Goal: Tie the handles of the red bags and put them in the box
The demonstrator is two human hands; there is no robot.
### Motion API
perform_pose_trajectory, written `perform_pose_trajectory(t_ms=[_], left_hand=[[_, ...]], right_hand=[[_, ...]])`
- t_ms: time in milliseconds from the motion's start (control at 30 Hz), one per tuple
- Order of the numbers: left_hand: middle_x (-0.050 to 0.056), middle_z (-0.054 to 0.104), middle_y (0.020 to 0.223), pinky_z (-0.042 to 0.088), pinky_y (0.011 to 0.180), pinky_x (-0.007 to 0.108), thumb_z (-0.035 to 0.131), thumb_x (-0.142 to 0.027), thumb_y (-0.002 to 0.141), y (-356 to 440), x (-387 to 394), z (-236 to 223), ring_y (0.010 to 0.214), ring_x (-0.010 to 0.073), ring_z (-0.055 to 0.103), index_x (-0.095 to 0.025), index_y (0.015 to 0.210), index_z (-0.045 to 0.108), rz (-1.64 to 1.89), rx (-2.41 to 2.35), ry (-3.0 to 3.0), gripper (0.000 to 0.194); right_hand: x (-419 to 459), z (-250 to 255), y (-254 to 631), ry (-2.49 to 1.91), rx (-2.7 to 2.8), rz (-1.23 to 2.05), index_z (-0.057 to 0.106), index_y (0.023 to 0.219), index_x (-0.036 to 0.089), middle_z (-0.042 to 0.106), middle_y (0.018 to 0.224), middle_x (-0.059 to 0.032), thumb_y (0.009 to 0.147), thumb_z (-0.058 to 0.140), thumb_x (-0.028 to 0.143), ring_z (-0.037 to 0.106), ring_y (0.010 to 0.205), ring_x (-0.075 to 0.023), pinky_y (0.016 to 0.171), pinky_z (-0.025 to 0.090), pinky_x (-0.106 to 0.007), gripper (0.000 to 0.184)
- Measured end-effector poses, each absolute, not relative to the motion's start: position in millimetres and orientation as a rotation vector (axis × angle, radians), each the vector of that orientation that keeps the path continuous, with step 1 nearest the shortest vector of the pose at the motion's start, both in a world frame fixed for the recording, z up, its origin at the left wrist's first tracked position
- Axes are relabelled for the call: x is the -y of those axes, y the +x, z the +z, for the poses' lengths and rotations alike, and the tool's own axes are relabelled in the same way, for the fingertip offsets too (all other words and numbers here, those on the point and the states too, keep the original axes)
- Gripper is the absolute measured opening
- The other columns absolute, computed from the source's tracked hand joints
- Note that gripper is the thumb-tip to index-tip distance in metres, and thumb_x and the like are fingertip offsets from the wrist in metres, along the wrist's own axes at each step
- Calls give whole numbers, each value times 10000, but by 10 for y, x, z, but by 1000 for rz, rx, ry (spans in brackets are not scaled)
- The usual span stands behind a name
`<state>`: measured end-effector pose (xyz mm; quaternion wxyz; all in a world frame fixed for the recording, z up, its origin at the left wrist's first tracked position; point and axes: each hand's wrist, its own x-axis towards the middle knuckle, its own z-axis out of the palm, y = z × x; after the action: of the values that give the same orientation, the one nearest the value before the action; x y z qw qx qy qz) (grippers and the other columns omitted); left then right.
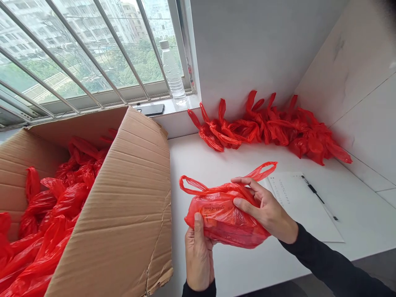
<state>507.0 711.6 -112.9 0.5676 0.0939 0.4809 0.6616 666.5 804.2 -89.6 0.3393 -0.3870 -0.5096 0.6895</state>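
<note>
A red plastic bag [229, 218] with two loop handles is held up between my hands over the white counter. Printed lettering on something inside shows through the thin plastic, but I cannot make out what the contents are. My left hand [199, 255] grips the bag's lower left corner, thumb on the front and fingers behind. At the upper right, my right hand [266, 206] pinches the bag near its opening, with thumb in front and fingers over the top. Both handles stick up loose, one at each side.
An open cardboard box [123, 198] full of red bags [71, 194] stands on the left. More tied red bags [266, 128] line the wall. Paper [297, 206] and a pen [318, 196] lie right. A water bottle [173, 76] and a phone [151, 109] rest on the sill.
</note>
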Motion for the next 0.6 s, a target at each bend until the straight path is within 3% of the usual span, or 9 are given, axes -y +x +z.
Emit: perform_pose_trajectory(t_ms=[233,400,600], left_hand=[[125,729,1215,618,797,392,613,-531,919,5055,-7106,-1104,1088,321,689,-190,1153,732,1532,-1141,283,430],[128,734,1191,628,736,408,610,-568,895,5023,-7105,-1074,942,299,726,-194,1083,740,1488,-1182,301,439],[126,707,1263,628,783,426,644,-544,885,4977,-7111,-1090,1019,305,710,-212,1155,724,1478,-1204,295,435]], right_hand=[[-8036,-877,6689,-1041,1389,1738,542,1305,307,708,1182,-54,893,721,440,706,1011,-240,891,586,-374,469],[-8035,-879,6696,-1050,1488,1651,550,1312,313,682,1236,-52,901,705,428,672,1105,-259,988,547,-401,454],[-8027,-819,6715,-1017,1580,1617,559,1323,325,645,1310,-45,908,691,411,642,1162,-267,1026,523,-412,444]])
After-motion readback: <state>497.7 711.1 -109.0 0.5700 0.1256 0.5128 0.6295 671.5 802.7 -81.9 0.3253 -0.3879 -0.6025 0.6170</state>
